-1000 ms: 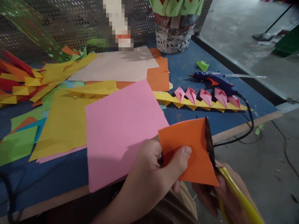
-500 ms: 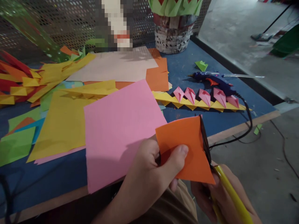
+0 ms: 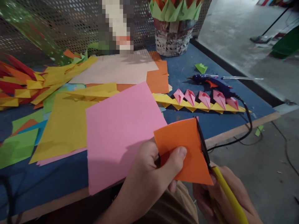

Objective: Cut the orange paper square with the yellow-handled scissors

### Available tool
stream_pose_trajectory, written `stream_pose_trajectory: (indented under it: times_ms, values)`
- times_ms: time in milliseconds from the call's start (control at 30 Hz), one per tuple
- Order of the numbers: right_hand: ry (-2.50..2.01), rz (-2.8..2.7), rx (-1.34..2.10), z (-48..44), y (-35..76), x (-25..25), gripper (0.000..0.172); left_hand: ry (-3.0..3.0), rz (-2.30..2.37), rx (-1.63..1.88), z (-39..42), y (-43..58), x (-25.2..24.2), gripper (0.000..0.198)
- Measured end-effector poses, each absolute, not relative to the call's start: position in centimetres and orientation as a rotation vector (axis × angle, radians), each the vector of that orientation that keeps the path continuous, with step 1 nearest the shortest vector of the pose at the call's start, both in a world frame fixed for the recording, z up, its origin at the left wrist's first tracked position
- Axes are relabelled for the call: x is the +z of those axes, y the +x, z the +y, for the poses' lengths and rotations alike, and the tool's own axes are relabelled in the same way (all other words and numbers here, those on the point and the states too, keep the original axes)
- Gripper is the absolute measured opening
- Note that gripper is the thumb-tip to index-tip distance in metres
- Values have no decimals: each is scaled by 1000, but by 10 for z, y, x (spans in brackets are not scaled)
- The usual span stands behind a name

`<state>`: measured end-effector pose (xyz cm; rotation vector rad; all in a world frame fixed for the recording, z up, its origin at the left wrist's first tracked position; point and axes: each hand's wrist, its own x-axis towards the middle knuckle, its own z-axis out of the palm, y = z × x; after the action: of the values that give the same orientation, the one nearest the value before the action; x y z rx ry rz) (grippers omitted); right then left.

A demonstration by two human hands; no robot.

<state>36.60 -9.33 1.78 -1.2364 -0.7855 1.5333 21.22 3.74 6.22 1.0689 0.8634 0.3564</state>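
An orange paper square (image 3: 184, 149) sits pinched between the thumb and fingers (image 3: 178, 155) of the left hand (image 3: 149, 177), just off the counter (image 3: 187, 71) edge. At its right edge lie the dark blades of yellow-handled scissors (image 3: 224, 189), gripped by the right hand (image 3: 224, 193). Beyond the fingers lies a pink sheet (image 3: 119, 130); farther off, a glue gun (image 3: 215, 82)

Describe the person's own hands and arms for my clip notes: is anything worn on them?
Both hands are bare: no gloves, rings, watch or wristband show. The left hand runs into a bare forearm with no sleeve in view. The right hand is partly hidden, and its wrist is cut off at the picture's edge. The thumbnail is short and unpainted.
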Motion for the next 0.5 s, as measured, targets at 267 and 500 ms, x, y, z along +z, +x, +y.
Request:
stream_pose_trajectory:
  times_ms: [267,500]
  values:
    - [-1264,-800,1503,-86,360,31,54,1102,931,378,38,210,69,39]
    - [-1394,-864,1372,-71,351,45,59,1084,950,381,39,205,70,34]
